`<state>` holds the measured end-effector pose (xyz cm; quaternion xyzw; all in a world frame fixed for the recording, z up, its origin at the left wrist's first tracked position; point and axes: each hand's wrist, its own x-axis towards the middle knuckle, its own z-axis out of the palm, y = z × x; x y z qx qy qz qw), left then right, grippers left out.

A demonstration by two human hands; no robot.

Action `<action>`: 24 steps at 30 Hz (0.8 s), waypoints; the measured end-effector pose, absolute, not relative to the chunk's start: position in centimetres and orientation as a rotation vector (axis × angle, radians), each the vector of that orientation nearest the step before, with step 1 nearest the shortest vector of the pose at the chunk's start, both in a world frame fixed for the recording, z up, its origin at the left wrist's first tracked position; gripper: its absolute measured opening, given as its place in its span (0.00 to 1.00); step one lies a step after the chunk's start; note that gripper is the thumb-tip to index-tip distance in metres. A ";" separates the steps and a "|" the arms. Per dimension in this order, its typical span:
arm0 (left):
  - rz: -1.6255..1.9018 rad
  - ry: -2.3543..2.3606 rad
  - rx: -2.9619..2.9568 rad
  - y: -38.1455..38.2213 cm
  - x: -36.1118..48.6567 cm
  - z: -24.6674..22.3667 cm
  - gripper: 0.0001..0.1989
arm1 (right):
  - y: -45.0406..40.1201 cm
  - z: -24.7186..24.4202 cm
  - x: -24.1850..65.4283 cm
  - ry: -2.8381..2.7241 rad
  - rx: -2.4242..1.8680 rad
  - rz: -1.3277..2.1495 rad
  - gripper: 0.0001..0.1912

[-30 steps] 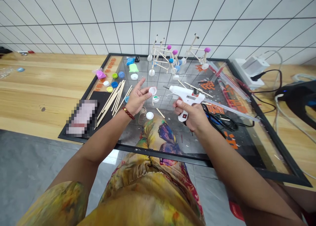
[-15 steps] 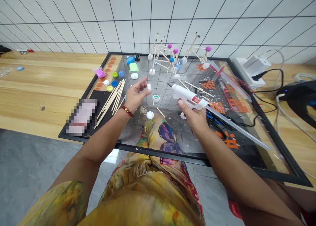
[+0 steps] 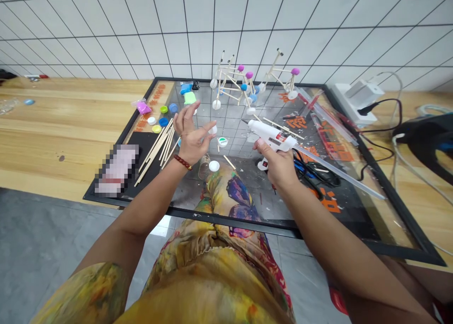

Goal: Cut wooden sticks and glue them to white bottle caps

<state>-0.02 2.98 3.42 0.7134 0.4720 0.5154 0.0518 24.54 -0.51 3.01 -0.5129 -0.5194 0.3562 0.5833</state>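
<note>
My left hand is over the middle of the glass-topped board, palm turned inward. A small white bottle cap is pinched at the tips of its thumb and index finger, the other fingers raised and spread. My right hand is wrapped round a white hot glue gun, its nozzle pointing left towards the cap. A long translucent glue stick trails from the back of the gun. Below and between the hands lie a white cap with a green mark and a plain white cap.
Frames of wooden sticks with coloured balls and white caps stand at the back. Loose sticks and coloured caps lie left, beside a blurred-out object. A power strip and cables are at right.
My left hand's fingers have lifted and spread, and the white cap has tipped and dropped slightly. The glue gun has turned a little in my right hand, staying near the same place.
</note>
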 end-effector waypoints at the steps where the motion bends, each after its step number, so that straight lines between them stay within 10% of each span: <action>1: 1.588 1.427 2.146 2.8 0.1 3.5 0.17 | -0.5 3.0 24.6 -1.207 -1.194 0.838 0.28; 24: 1.427 1.141 1.957 3.2 0.5 3.0 0.20 | -0.9 2.9 24.4 -1.227 -1.204 0.951 0.30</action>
